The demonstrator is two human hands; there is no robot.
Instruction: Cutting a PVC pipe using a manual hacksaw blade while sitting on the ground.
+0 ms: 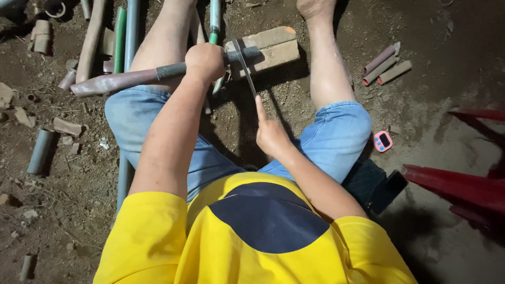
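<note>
The dirt floor (447,79) takes up the whole view, strewn with stones and offcuts, and the person sits on it with bare legs stretched forward. To the right lie red metal blades (463,186), only partly in view. Long grey and green pipes (125,31) lie side by side at the upper left.

Across the person's lap and the brick (271,47) runs the grey pipe (121,80), its far end resting on the brick and its dusty near end sticking out to the left. It looks like rigid plastic: light, stiff, smooth-walled and so likely to roll or slip unless pinned. The sound place to hold it is close beside the cut, pressed down against the brick.

The left hand (205,62) does just that, fingers wrapped fully round the pipe, just left of the brick. The right hand (271,134) is closed on the near end of a thin saw blade (243,66), forefinger laid straight along it; the blade slants up across the pipe at the brick's edge.

Three short pipe pieces (383,66) lie together at the upper right, well apart from the work. A small pink timer (383,141) sits on the dirt just beside the right knee.
</note>
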